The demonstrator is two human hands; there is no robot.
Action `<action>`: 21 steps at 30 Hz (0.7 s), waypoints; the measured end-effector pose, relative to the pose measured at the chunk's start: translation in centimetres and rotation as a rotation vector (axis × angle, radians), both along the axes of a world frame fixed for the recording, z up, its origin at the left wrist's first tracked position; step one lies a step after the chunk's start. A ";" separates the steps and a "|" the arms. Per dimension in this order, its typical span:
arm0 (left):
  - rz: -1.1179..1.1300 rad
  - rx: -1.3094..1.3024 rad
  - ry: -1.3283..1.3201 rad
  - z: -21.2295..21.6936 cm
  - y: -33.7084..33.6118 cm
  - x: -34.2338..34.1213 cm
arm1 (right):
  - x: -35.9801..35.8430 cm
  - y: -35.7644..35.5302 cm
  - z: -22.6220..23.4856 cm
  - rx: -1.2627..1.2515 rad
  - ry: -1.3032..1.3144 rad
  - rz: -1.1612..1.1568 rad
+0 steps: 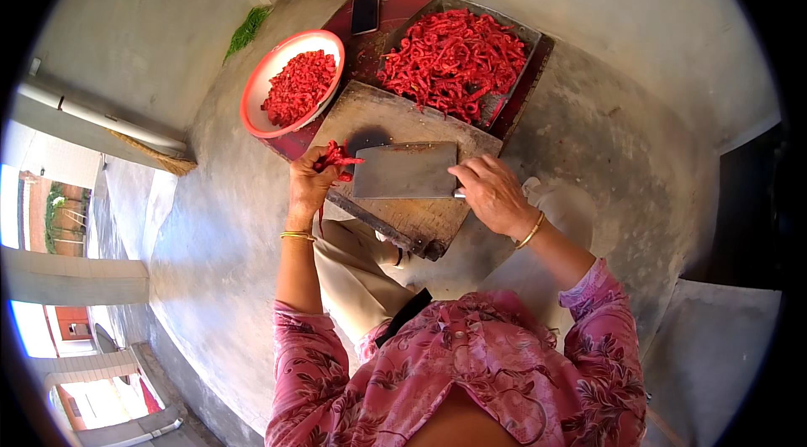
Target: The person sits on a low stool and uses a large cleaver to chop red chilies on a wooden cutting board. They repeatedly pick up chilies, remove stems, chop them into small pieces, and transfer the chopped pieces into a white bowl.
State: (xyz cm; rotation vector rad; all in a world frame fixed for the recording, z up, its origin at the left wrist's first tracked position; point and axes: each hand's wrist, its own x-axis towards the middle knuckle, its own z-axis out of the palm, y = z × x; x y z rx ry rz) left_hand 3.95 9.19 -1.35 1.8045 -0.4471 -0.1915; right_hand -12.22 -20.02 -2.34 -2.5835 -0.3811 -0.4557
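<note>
Closed around a small bunch of red chili peppers (338, 159), my left hand (308, 178) is over the left edge of a worn wooden cutting board (437, 216). One long pepper dangles below the fingers. My right hand (498, 195) grips the handle of a cleaver (405, 174), mostly hidden by the fingers. Its broad grey blade lies flat or nearly so over the board, its left end close to the peppers. Beyond the board is a dark metal tray (538, 37) heaped with whole red chilies (454, 60).
A white basin with an orange-red rim (244, 102) holds chopped red chilies (301, 87) at the far left. A black phone (366, 13) lies on the dark red table (403, 3) behind. A straw broom (160, 157) and green stalks (246, 31) are by the left wall.
</note>
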 end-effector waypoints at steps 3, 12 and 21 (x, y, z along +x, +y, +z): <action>-0.002 0.036 0.079 -1.5 0.3 0.5 | -1.2 0.0 -0.8 -0.127 0.050 -0.025; 0.210 0.503 -0.464 -4.2 -3.1 0.7 | -1.3 0.6 -0.2 -0.416 0.009 0.147; 0.274 0.602 -0.642 -5.9 -3.9 0.5 | -5.8 -2.5 4.3 -0.109 0.182 0.039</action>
